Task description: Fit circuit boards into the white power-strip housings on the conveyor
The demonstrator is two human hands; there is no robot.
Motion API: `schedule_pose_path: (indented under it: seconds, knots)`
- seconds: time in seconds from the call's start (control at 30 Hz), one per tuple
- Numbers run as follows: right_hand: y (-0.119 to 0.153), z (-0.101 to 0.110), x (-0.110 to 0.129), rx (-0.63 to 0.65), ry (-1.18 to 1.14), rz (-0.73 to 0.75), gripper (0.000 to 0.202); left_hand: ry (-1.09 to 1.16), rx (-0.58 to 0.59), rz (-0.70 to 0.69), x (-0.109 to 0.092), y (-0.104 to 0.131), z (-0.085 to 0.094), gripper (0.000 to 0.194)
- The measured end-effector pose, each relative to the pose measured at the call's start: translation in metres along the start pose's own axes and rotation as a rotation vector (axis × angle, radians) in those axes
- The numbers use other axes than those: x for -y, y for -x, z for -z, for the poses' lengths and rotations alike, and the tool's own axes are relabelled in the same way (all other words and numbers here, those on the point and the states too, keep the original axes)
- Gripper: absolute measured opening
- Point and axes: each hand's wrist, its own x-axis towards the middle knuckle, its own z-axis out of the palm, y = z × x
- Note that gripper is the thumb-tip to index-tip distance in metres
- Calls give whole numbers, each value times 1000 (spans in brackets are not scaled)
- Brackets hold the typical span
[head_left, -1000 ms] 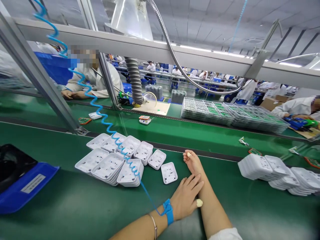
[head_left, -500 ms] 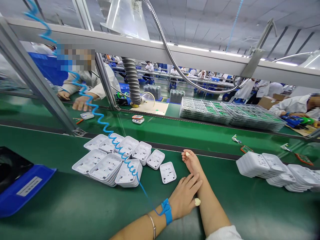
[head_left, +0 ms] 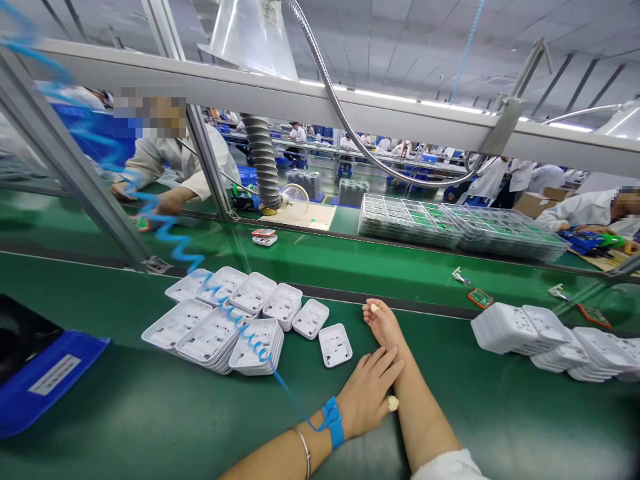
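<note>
My left hand point(head_left: 367, 393), with a blue strap on its wrist and a yellowish cover on the thumb, rests its outstretched fingers on my right forearm. My right hand point(head_left: 381, 320) lies near the belt's edge, palm turned sideways, fingers loosely bent and nothing in them. One fingertip there also has a yellowish cover. Closest to both hands is a single white plastic housing point(head_left: 335, 345), lying flat on the green bench. Beside it sits another white housing point(head_left: 311, 319), and further left stand several stacks of the same housings point(head_left: 215, 333).
A blue coiled cord point(head_left: 250, 337) hangs across the left stacks. More white housings point(head_left: 505, 327) are stacked at right. Beyond the bench, a green conveyor point(head_left: 350, 263) carries a small housing point(head_left: 265, 237) and circuit boards point(head_left: 481, 298). A blue bin point(head_left: 65, 387) stands left. A co-worker's hand point(head_left: 171, 201) is across the belt.
The items on the conveyor have shifted left. The coiled cord has swung left and blurs. The co-worker's hands have moved near the belt's left part. My hands stay put.
</note>
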Motion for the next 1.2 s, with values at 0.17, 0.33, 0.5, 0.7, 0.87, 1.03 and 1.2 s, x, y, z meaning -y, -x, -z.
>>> schedule_pose_path:
  seconds: [0.17,0.33,0.5,0.7,0.87,1.03,1.2]
  knots:
    - [3,1,-14,-6,112,15,19,1,-7,0,1,0,0,67]
    - [7,-1,-21,-11,101,-69,18,-8,-17,-3,0,1,-3,70]
    - [-6,3,-34,-41,145,-291,18,-43,-39,34,2,4,-11,66]
    - [-75,74,-63,-136,378,-434,31,-124,-46,-3,4,7,-20,49]
    - [-117,122,-92,-225,663,-521,44,-154,-98,-53,16,-3,-34,40]
    - [-129,118,-125,-321,827,-674,56,-254,-296,-53,34,-16,-67,23]
    - [-142,110,-146,-328,824,-682,51,-336,-469,-80,40,-26,-88,13]
